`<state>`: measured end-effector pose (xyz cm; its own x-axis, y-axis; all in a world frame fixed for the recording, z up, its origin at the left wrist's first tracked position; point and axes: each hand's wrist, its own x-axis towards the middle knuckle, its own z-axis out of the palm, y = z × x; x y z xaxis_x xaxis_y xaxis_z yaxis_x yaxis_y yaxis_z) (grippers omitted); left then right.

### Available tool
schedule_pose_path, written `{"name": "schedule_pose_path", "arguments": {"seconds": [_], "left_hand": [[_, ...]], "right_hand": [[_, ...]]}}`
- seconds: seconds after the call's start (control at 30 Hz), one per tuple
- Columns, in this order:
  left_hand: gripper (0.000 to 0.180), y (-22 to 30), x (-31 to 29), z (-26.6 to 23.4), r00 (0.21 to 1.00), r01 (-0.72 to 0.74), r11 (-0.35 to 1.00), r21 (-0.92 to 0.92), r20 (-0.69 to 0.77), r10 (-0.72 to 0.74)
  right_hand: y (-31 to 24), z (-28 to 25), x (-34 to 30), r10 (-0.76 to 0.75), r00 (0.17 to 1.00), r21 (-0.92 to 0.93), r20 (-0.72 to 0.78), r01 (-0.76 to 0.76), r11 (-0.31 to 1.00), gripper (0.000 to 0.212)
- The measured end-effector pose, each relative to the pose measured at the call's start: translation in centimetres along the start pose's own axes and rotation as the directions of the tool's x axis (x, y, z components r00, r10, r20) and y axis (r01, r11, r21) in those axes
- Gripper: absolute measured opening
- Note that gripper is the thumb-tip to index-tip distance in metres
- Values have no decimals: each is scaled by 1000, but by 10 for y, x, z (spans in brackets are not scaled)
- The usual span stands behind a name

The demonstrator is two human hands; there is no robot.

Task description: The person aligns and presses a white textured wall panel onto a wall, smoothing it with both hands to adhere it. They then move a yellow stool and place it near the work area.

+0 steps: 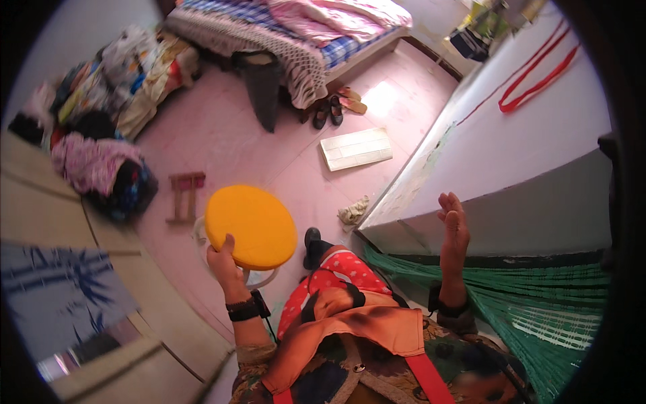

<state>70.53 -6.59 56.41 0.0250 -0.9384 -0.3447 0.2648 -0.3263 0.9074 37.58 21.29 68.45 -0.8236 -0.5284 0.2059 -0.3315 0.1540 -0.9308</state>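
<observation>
My left hand grips the near edge of a stool with a round yellow padded seat, thumb on top. The seat is tilted, and pale curved parts of the stool's frame show at its left and below it; the rest is hidden under the seat. My right hand is raised on the right, fingers stretched out and holding nothing. It is nearest to the white wall-like panel and above a green net hammock. An orange and red patterned apron covers my lap.
A small wooden stool stands left on the pink tiled floor. Heaped clothes and bags line the far left. Ahead are a bed, shoes and a flat white board. A crumpled cloth lies by the panel.
</observation>
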Motion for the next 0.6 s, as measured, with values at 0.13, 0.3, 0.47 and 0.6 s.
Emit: {"name": "schedule_pose_path", "arguments": {"seconds": [0.13, 0.3, 0.47, 0.6], "left_hand": [[45, 5, 52, 60, 980, 45, 999, 26, 192, -49], [36, 11, 113, 147, 896, 119, 985, 123, 413, -160], [33, 18, 156, 228, 760, 215, 952, 217, 576, -302], [34, 29, 179, 272, 635, 263, 940, 215, 695, -337]], "right_hand": [[20, 38, 28, 79, 994, -7, -81, -80, 997, 51], [51, 94, 76, 211, 961, 58, -177, -204, 977, 47], [90, 164, 131, 329, 944, 74, -29, -326, 942, 53], [115, 219, 163, 499, 867, 5, 5, -499, 867, 74]]}}
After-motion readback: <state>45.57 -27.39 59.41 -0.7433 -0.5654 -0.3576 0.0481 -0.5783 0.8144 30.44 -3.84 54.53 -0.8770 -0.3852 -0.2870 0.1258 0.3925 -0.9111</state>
